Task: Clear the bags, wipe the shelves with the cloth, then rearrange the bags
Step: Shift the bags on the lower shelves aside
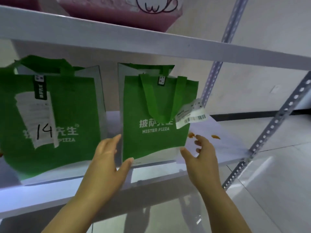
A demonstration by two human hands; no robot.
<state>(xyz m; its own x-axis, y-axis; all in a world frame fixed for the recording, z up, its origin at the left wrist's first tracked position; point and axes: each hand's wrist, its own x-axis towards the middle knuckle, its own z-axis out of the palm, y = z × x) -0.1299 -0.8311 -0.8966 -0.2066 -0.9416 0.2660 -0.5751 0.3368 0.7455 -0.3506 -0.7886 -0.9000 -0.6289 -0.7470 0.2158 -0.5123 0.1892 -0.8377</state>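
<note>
Two green Mister Pizza bags stand upright on the white middle shelf [50,187]. The left bag [70,115] carries a paper slip marked 14. The right bag [156,132] has a barcode label [191,115] hanging off its right side. My left hand [109,158] presses against the right bag's lower left edge, thumb at its bottom front corner. At the bag's lower right corner is my right hand [200,153], fingers spread, thumb touching or nearly touching the corner. No cloth is in view.
Orange crumbs or stains [215,136] lie on the shelf right of the bag. A pink bag [117,12] sits on the upper shelf [151,39]. Perforated metal uprights [277,118] frame the right end. Tiled floor [277,190] lies to the right.
</note>
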